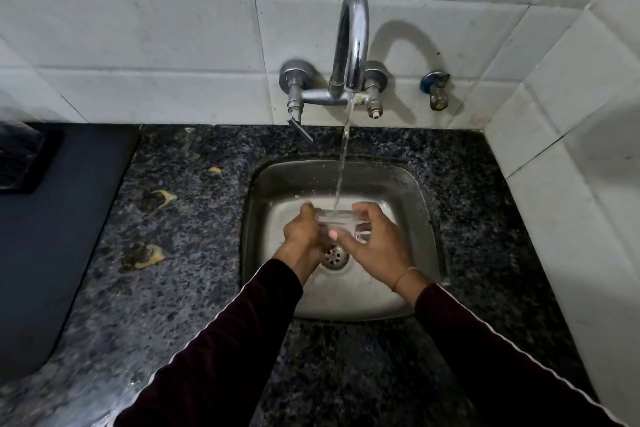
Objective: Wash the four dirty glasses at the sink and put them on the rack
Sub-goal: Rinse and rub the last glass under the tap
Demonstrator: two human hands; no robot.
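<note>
A person in dark maroon sleeves holds a clear glass (335, 222) under running water over a small steel sink (419, 218) set into a speckled black granite counter (194, 253). The left hand (304, 236) wraps around the glass from its left side, fingers curled over the rim, while the right hand (372, 237) grips it from the right, thumb across the near wall and fingers hooked over the far edge; both hands are closed on the glass, which sits upright or nearly so, mouth up, just above the drain (335, 256). A thin stream of water (343, 163) falls from the curved chrome tap (351, 42) straight into the open glass, and droplets scatter against the sink's back wall. The tap is mounted on a wall of pale grey tiles (138, 45), with two valve stems on either side of its base; the left one carries a lever handle (300, 130) angled down toward the counter. A separate small valve with a blue collar (435, 88) sticks out of the wall to the right. A thin band (403, 277) circles the right wrist. On the counter left of the sink lie several yellowish scraps (162, 197) with wet stains around them. A dark mat or tray (52, 236) covers the far left of the counter. No brand, label or writing can be read on any surface.
</note>
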